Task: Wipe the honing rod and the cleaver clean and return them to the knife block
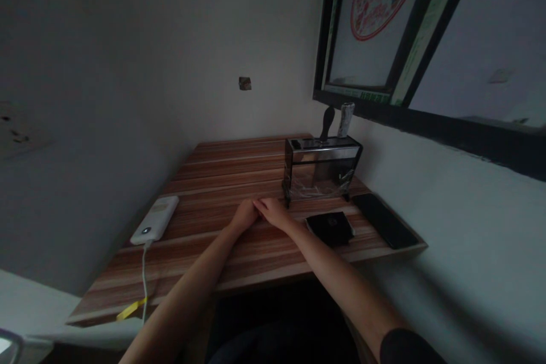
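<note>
My left hand (246,214) and my right hand (273,210) rest together on the striped wooden table (239,165), touching at the thumb side. Both look closed, with the fingers curled under and mostly hidden in the dim light; no object shows in either. Just beyond my right hand stands a shiny metal knife block (324,173) with clear plastic wrap low on its front. A dark handle (327,123) and a pale wrapped handle (346,119) stick up from its top. Beside my right forearm lies a small black pouch or folded cloth (331,227).
At the table's left edge lies a white power bank (156,219) with a white cable (144,278) and a yellow tag (131,309). A black phone (384,219) lies along the right edge. Walls border the table, with a dark-framed window or mirror (375,91) at upper right.
</note>
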### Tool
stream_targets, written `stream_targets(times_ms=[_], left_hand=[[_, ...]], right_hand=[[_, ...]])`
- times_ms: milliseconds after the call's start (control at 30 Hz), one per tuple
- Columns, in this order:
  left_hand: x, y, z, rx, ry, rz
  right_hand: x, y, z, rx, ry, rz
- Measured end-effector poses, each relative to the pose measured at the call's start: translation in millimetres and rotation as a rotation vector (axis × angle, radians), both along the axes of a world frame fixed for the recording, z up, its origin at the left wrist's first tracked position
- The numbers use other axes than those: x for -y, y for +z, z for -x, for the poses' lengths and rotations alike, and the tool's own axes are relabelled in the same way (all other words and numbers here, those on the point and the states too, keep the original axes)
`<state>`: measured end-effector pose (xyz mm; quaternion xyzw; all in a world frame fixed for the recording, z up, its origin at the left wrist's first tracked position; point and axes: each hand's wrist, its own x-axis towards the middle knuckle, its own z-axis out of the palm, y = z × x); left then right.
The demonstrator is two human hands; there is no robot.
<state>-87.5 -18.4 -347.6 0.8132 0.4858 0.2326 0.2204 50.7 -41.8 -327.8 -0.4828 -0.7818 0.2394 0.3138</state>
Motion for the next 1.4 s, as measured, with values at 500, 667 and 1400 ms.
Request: stream_targets(times_ms=[500,667,1400], left_hand=[[1.3,2.2,-1.9,0.072,0.0,-0.096],[2.4,3.3,-1.9,0.065,0.003,-0.087],[4.4,6.9,-1.6,0.181,-0.019,-0.149]], right_hand=[[2.6,3.6,-1.1,-0.005,0.014,0.019],[4.3,4.3,-1.4,-0.006,0.006,0.019],[14.4,16.8,-7.0,0.068,0.035,-0.013]])
